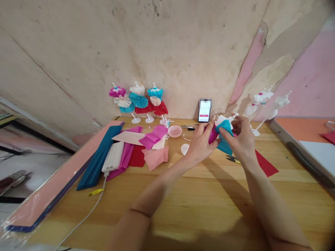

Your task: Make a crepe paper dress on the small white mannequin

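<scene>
Well inside table (pixel 217 205) edges, right hand (pixel 242 137)

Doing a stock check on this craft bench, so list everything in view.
Wooden table: 1, light brown, under everything.
Paper dresses on stands: 3, pink, white, teal and red, back left by the wall.
White dresses on stands: 2, white, back right.
Phone: 1, white screen, upright at the back.
Bowl: 1, pink, back centre.
Paper sheets: several, teal, pink and red, left side.
Power bank: 1, white, on the paper.
Cable: 1, white, running from the power bank toward the near edge.
Scissors: 1, black and yellow, below the hands.
Red paper sheet: 1, red, right of the hands.
Held paper dress: 1, pink, teal and white, between the hands.
Left hand: 1, on the dress.
Right hand: 1, on the dress.
</scene>
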A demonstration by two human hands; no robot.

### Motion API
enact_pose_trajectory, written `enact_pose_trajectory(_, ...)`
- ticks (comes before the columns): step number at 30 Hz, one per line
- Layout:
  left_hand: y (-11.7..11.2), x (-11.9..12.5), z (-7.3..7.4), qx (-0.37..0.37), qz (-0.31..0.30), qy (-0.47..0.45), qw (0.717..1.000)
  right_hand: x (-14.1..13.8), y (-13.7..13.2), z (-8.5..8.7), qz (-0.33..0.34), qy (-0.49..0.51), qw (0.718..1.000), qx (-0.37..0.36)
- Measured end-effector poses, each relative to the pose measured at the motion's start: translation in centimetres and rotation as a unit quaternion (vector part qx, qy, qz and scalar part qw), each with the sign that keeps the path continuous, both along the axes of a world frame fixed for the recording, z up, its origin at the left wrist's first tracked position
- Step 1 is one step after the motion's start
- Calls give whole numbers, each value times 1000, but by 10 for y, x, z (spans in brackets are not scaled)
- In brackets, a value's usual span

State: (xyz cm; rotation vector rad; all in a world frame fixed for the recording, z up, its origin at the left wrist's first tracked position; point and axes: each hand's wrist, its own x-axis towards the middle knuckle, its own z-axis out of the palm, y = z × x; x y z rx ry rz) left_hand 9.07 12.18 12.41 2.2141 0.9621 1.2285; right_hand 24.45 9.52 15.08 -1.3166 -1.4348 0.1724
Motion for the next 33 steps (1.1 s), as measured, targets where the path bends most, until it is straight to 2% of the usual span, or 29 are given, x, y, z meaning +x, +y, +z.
enact_pose_trajectory(6, 0, 0, 2, 40, -19, 44, 998, 12, 3, 2, 42, 61, 997, -30)
enact_pose_trajectory(11, 6, -3, 2, 85, -106, -6, 991, 17, 7, 3, 63, 103, 991, -66)
enact_pose_trajectory(13, 7, -3, 0, 77, -120, -30, 989, 16, 7, 4, 63, 124, 988, -74)
enact_pose_trajectory(16, 9, -2, 0, 29, -118, -64, 991, 17, 6, 5, 90, 143, 981, -97)
enact_pose_trajectory(19, 12, -5, 3, -43, -112, -112, 986, 19, 5, 5, 113, 109, 981, -114)
enact_pose_trajectory(22, 14, -7, 4, -133, -154, -164, 965, 23, 7, 3, 81, 44, 987, -130)
enact_pose_trajectory(25, 13, -5, 3, -193, -190, -208, 940, 22, 7, 3, 69, 26, 989, -128)
enact_pose_trajectory(33, 13, 2, -3, -260, -157, -299, 905, 16, -3, 13, 144, 88, 973, -159)
